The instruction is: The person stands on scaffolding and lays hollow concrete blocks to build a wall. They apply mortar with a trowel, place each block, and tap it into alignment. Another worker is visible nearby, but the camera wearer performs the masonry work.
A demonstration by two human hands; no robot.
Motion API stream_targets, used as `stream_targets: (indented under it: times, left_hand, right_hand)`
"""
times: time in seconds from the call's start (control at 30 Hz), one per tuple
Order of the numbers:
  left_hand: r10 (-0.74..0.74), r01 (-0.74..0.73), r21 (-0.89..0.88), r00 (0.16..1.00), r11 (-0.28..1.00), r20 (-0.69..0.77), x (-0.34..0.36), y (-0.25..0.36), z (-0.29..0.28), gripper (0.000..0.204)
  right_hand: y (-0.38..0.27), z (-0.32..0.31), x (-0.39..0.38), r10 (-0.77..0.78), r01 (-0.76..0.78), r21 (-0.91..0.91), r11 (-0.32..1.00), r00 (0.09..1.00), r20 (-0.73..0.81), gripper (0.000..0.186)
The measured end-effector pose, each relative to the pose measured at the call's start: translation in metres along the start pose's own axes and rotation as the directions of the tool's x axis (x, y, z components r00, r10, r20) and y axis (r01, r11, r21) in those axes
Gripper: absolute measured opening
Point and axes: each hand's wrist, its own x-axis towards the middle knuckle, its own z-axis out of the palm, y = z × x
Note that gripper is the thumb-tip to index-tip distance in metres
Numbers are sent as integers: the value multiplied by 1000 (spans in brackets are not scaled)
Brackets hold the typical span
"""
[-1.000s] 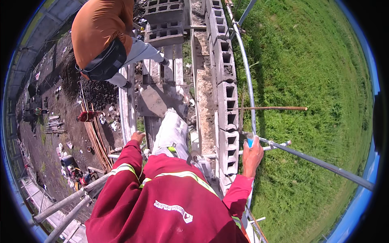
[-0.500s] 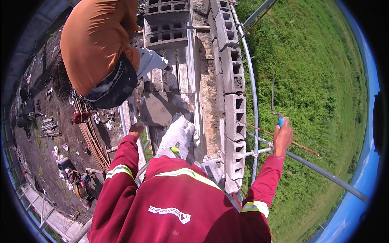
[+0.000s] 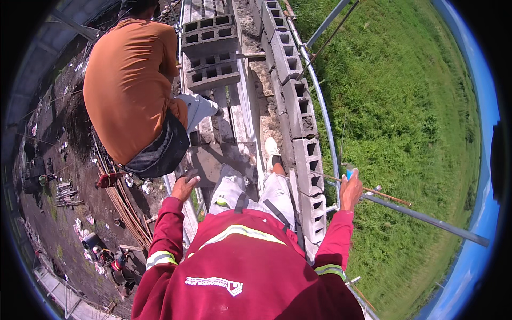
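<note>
My right hand [image 3: 350, 192] is closed round the blue handle of a trowel [image 3: 349, 174], held out past the outer side of a row of hollow concrete blocks [image 3: 311, 168]. The trowel's blade is turned nearly edge-on and hard to make out. Lower left, my left hand [image 3: 184, 188] is held out with its fingers apart, near a grey mortar-stained board [image 3: 210, 160]. Nothing shows in it. My right foot, in a white shoe [image 3: 271, 147], stands between the planks and the block row.
A co-worker in an orange shirt [image 3: 128, 90] bends at the left, beside stacked hollow blocks [image 3: 210, 69]. Scaffold pipes [image 3: 426, 217] and a rusty rebar [image 3: 386, 196] stick out at the right above grass far below. Debris-strewn ground [image 3: 58, 213] lies below left.
My right foot has come into view beside the block row. My right hand with the trowel has moved left and down in the picture. My left hand's fingers now show apart.
</note>
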Motion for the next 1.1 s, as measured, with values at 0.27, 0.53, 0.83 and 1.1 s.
stream_targets:
  times: [0.27,0.53,0.83,1.1]
  left_hand:
    - [441,-606,-486,794,630,-418,-76,149,-40,53]
    - [23,-839,-240,288,488,-957,-22,229,-147,60]
    - [-281,-767,-248,92,591,-955,68,220,-176,61]
    - [-507,-882,-340,142,325,-850,69,183,-194,63]
  right_hand:
    - [-73,87,59,-73,55,161,985,992,106,49]
    - [-130,103,271,-249,220,270,937,965,77,49]
    - [-116,100,447,-325,187,376,907,881,345,45]
    - [-98,156,476,-467,343,319,884,688,555,45]
